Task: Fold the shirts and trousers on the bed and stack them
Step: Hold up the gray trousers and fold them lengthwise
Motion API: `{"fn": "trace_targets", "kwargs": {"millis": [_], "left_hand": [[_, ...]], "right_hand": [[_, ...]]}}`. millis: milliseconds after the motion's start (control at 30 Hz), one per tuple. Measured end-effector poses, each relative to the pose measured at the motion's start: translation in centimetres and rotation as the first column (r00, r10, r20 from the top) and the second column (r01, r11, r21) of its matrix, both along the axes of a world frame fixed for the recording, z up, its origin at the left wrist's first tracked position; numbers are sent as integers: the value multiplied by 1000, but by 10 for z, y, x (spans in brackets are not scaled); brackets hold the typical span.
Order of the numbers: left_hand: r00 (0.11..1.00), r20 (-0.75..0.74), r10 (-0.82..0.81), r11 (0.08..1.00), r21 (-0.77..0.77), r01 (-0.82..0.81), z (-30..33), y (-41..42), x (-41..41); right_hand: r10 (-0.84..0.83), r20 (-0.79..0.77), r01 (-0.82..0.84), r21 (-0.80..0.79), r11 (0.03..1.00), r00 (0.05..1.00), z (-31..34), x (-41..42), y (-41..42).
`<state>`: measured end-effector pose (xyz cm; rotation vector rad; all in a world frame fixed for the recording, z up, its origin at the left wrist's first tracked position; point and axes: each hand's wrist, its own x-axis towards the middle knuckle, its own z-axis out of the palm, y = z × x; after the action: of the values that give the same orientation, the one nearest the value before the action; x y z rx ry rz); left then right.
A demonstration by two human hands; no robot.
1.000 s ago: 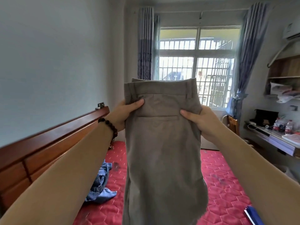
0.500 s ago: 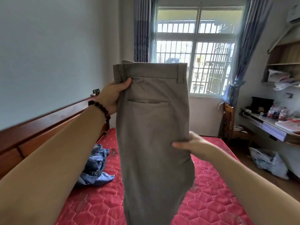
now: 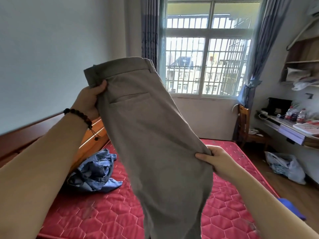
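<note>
Left hand (image 3: 90, 99) gripping trousers (image 3: 151, 138) at the waistband, 10 o'clock; right hand (image 3: 218, 161) pinching the seam, 4 o'clock. Trousers hanging above bed (image 3: 103, 213). Step: aligning legs. Next: laying flat.

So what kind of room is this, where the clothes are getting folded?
Most likely a bedroom: a red quilted mattress with a wooden headboard, a barred window with grey-blue curtains, and a cluttered wall desk.

Trousers (image 3: 151, 144) hang above the bed (image 3: 107, 214), a crumpled shirt (image 3: 96, 171) lying to their left
</note>
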<state>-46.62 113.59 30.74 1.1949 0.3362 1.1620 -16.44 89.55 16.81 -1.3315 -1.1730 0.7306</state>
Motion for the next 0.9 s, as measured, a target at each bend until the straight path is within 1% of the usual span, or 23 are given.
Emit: {"fn": "trace_targets", "kwargs": {"millis": [33, 67, 100, 133, 167, 200, 300, 333, 400, 433, 467, 500, 533, 600, 633, 700, 800, 833, 900], "left_hand": [[999, -23, 23, 1000, 21, -22, -3, 0, 2], [998, -41, 40, 999, 38, -39, -5, -1, 4], [998, -47, 52, 998, 40, -50, -7, -2, 7], [997, -40, 64, 997, 33, -63, -7, -2, 9], [997, -28, 75, 997, 27, -75, -8, -3, 9], [997, -26, 76, 997, 32, -75, -9, -3, 9], [999, -26, -19, 998, 67, 20, -12, -12, 18], [998, -15, -55, 997, 62, 56, -13, -17, 24], [993, 25, -112, 993, 42, 111, -14, -25, 37], [989, 40, -140, 990, 36, 139, -14, -29, 43], [985, 41, -168, 985, 33, 167, -14, -33, 50], [981, 32, -192, 981, 37, 191, -15, -37, 56], [977, 17, -211, 977, 50, 210, -16, -41, 62], [973, -16, -231, 969, 82, 231, -17, -48, 70], [973, -32, -229, 968, 95, 231, -17, -50, 71], [980, -61, -187, 974, 117, 193, -15, -49, 67], [989, -119, -82, 979, 177, 102, -12, -43, 55], [985, -153, -77, 974, 200, 107, -13, -40, 50], [952, -272, -141, 956, 214, 203, -22, -36, 43]], "right_hand": [[-38, 24, 38, -5, 999, 999, -1, 0, 0], [-67, 95, 70, -27, 997, 993, -1, 0, 0], [-41, 152, 51, -62, 997, 988, -2, 2, -1], [41, 153, -25, -108, 994, 987, -1, 3, -3], [120, 112, -103, -152, 983, 986, 0, 3, -6], [140, 83, -123, -178, 976, 987, 2, 6, -10], [12, 165, 21, -197, 980, 986, 4, 19, -13], [36, 152, -1, -228, 974, 988, 8, 20, -12], [165, 22, -154, -268, 951, 986, 18, 15, -8], [221, -55, -227, -252, 941, 974, 25, 10, -5], [255, -113, -274, -200, 941, 960, 32, 4, -1], [263, -155, -283, -125, 951, 952, 40, -3, 4], [246, -192, -259, -47, 965, 950, 48, -10, 11], [156, -255, -140, 82, 987, 954, 66, -22, 22], [120, -263, -83, 148, 986, 957, 73, -24, 25], [89, -233, -28, 253, 967, 968, 84, -26, 29], [92, -234, -10, 330, 944, 968, 89, -28, 33], [90, -255, 5, 348, 938, 963, 89, -29, 36], [73, -323, 51, 362, 931, 944, 89, -31, 42]]}}
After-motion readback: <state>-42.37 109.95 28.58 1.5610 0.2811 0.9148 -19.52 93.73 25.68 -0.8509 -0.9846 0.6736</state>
